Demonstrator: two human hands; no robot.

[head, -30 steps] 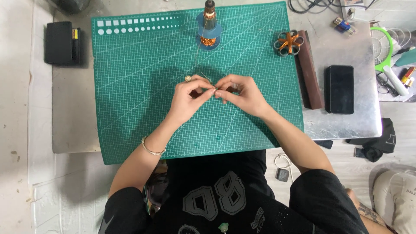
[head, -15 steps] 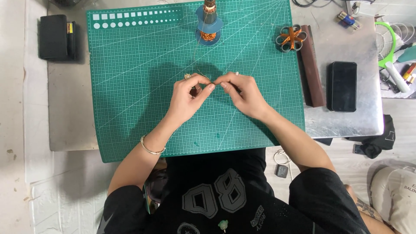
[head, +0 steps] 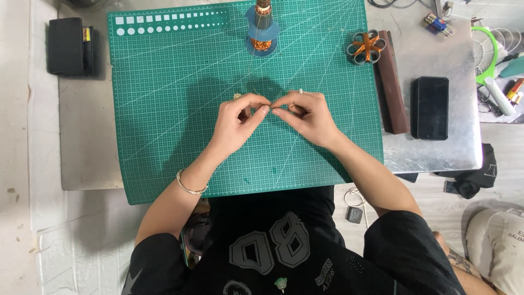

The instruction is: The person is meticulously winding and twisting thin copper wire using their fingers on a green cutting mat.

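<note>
Left hand: the left hand [head: 236,123] hovers over the middle of the green cutting mat [head: 164,120], fingers curled, thumb and forefinger pinched on something very small; a thin bracelet [head: 190,187] sits on its wrist.
Right hand: the right hand [head: 308,116] meets it fingertip to fingertip, also pinched shut, with a small pale tip showing above its knuckles.
Held thing: a fine wire [head: 256,87], barely visible, seems to run from the pinch up toward the copper wire spool [head: 262,27]; what exactly sits between the fingertips is too small and too covered to tell.
Small piece: a tiny pale bit [head: 237,96] lies on the mat just beside the left hand's knuckles; its kind is unclear.
Spool: stands at the mat's top edge on a blue base, its top cut off by the frame.
Right of mat: an orange and grey flower-shaped holder [head: 366,47] touches a dark brown bar [head: 392,82]; a black phone [head: 429,107] lies beside that.
Left edge: a black case [head: 68,46] rests on the metal table [head: 87,142].
Far right: green and mixed tools are cut off and hard to name.
</note>
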